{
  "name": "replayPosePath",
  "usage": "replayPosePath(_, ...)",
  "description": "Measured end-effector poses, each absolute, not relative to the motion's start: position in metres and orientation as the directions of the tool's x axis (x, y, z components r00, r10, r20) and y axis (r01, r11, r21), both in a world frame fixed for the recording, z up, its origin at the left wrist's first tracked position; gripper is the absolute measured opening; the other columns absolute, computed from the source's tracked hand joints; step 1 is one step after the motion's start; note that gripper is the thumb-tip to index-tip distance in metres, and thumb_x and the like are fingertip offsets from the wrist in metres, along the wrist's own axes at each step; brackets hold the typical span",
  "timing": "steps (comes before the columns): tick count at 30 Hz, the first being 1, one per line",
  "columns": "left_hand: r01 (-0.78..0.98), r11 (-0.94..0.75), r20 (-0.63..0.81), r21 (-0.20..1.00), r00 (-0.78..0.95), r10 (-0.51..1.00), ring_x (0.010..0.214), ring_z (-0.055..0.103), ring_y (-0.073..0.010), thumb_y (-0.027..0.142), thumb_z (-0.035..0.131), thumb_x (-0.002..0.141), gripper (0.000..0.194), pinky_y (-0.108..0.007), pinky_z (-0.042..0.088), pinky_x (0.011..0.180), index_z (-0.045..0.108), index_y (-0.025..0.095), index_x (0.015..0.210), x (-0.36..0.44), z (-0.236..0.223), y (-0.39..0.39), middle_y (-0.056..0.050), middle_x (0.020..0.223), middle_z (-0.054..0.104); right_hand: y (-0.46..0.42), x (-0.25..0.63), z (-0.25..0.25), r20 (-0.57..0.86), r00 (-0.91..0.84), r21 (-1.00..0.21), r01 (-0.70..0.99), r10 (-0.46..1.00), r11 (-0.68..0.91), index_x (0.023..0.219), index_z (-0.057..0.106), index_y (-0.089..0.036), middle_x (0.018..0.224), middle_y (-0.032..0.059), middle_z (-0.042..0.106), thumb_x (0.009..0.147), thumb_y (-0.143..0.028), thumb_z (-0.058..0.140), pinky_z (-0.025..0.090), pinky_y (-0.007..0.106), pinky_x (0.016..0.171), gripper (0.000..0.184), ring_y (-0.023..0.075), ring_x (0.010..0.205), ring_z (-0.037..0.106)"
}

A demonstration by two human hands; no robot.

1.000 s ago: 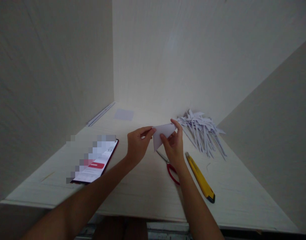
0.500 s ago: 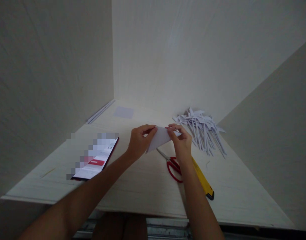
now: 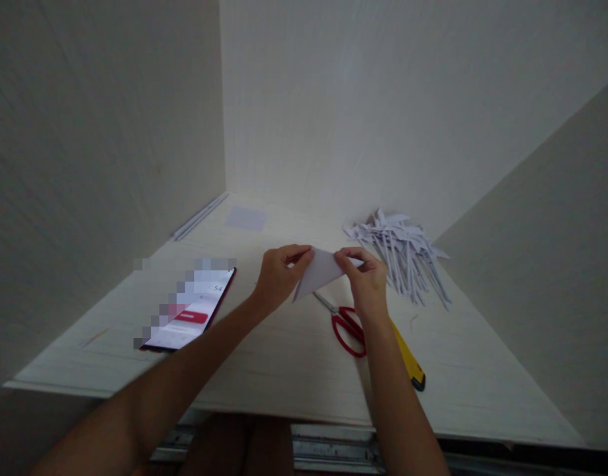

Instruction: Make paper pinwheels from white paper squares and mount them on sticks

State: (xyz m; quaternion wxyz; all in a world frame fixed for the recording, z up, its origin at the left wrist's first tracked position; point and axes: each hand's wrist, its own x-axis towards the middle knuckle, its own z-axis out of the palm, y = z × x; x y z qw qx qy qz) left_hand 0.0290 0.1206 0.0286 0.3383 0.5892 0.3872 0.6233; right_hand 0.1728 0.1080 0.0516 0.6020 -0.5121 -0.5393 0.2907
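A small folded white sheet of paper [image 3: 321, 270], roughly triangular, is held up above the table between both hands. My left hand [image 3: 282, 276] pinches its upper left corner between thumb and fingers. On the other side my right hand [image 3: 366, 281] grips the upper right edge, thumb towards me, and covers part of that end. Just below the paper lie red-handled scissors [image 3: 348, 330], blades pointing away to the left. A yellow-bodied tool with a black end [image 3: 407, 357] is partly hidden behind my right forearm.
Several white paper pinwheels on paper sticks [image 3: 400, 248] are heaped at the back right. A phone with a lit screen [image 3: 199, 317] lies on the left. Behind it are rolled paper sticks [image 3: 200, 217] and a flat paper square [image 3: 246, 218]. Walls enclose the table [image 3: 284, 370].
My right hand's fingers have shifted slightly along the paper's edge and its raised fingers have come down. The left hand keeps its pinch. The whole view has tilted slightly.
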Motion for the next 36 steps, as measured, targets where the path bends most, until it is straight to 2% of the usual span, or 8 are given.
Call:
replayPosePath(11, 0.074, -0.521, 0.526, 0.850, -0.076, 0.847, 0.065, 0.063, -0.0133, 0.028, 0.058, 0.074, 0.017, -0.023, 0.050, 0.060, 0.069, 0.015, 0.078, 0.028, 0.028, 0.121, -0.004, 0.075, 0.070, 0.108, 0.172, 0.052, 0.344, 0.248, -0.938, 0.140, 0.906, 0.317, 0.068, 0.061, -0.018, 0.064, -0.0034, 0.060, 0.060, -0.030, 0.070, 0.034, 0.019, 0.048, 0.017, 0.0072, 0.052, 0.048)
replayPosePath(14, 0.178, -0.588, 0.607, 0.789, -0.086, 0.790, 0.064, 0.061, -0.0114, 0.025, 0.056, 0.077, 0.015, -0.022, 0.048, 0.061, 0.067, 0.015, 0.077, 0.026, 0.031, 0.119, -0.002, 0.072, 0.068, 0.108, 0.169, 0.051, 0.264, 0.250, -0.952, -0.085, 0.932, 0.292, 0.094, 0.056, -0.023, 0.079, -0.0027, 0.066, 0.060, -0.027, 0.072, 0.041, 0.019, 0.052, 0.038, 0.0077, 0.057, 0.055)
replayPosePath(16, 0.270, -0.630, 0.671, 0.728, -0.092, 0.736, 0.064, 0.059, -0.0104, 0.024, 0.055, 0.078, 0.015, -0.021, 0.046, 0.061, 0.066, 0.015, 0.077, 0.024, 0.033, 0.117, -0.002, 0.071, 0.066, 0.108, 0.168, 0.050, 0.146, 0.183, -0.936, -0.293, 0.972, 0.196, 0.103, 0.052, -0.023, 0.080, -0.0010, 0.068, 0.059, -0.027, 0.073, 0.047, 0.022, 0.059, 0.049, 0.0100, 0.062, 0.059)
replayPosePath(19, 0.359, -0.668, 0.737, 0.652, -0.094, 0.669, 0.063, 0.057, -0.0096, 0.022, 0.054, 0.079, 0.014, -0.020, 0.045, 0.061, 0.065, 0.014, 0.076, 0.022, 0.035, 0.116, -0.001, 0.070, 0.065, 0.109, 0.168, 0.048, 0.033, 0.077, -0.893, -0.446, 0.996, 0.064, 0.079, 0.061, -0.015, 0.067, 0.0016, 0.068, 0.055, -0.029, 0.076, 0.051, 0.026, 0.064, 0.031, 0.0124, 0.062, 0.062)
replayPosePath(22, 0.383, -0.688, 0.768, 0.616, -0.099, 0.633, 0.064, 0.058, -0.0094, 0.021, 0.054, 0.080, 0.013, -0.020, 0.045, 0.062, 0.064, 0.014, 0.077, 0.019, 0.038, 0.116, -0.002, 0.071, 0.065, 0.109, 0.169, 0.048, 0.031, 0.059, -0.870, -0.490, 0.998, 0.056, 0.058, 0.060, -0.013, 0.063, 0.0023, 0.067, 0.053, -0.028, 0.078, 0.054, 0.026, 0.064, 0.024, 0.0121, 0.058, 0.062)
replayPosePath(28, 0.439, -0.748, 0.853, 0.498, -0.093, 0.514, 0.071, 0.061, -0.0105, 0.018, 0.053, 0.081, 0.013, -0.021, 0.047, 0.069, 0.065, 0.014, 0.080, 0.017, 0.040, 0.114, -0.004, 0.077, 0.067, 0.107, 0.170, 0.050, 0.026, 0.015, -0.844, -0.536, 1.000, 0.030, 0.073, 0.067, -0.014, 0.069, 0.0033, 0.070, 0.058, -0.026, 0.076, 0.055, 0.027, 0.067, 0.022, 0.0135, 0.063, 0.065)
replayPosePath(31, 0.465, -0.770, 0.886, 0.437, -0.077, 0.457, 0.073, 0.061, -0.0107, 0.016, 0.052, 0.081, 0.013, -0.022, 0.047, 0.072, 0.065, 0.014, 0.082, 0.017, 0.040, 0.113, -0.004, 0.079, 0.067, 0.106, 0.170, 0.050, 0.041, 0.035, -0.836, -0.546, 0.999, 0.054, 0.073, 0.067, -0.013, 0.069, 0.0038, 0.070, 0.059, -0.029, 0.075, 0.055, 0.026, 0.068, 0.022, 0.0135, 0.063, 0.065)
replayPosePath(36, 0.447, -0.771, 0.878, 0.453, -0.075, 0.473, 0.073, 0.061, -0.0105, 0.016, 0.052, 0.081, 0.013, -0.022, 0.047, 0.072, 0.065, 0.014, 0.083, 0.016, 0.040, 0.112, -0.004, 0.080, 0.068, 0.106, 0.170, 0.051, 0.055, 0.070, -0.831, -0.550, 0.996, 0.085, 0.071, 0.068, -0.015, 0.070, 0.0025, 0.070, 0.056, -0.026, 0.077, 0.055, 0.030, 0.072, 0.020, 0.0140, 0.064, 0.065)
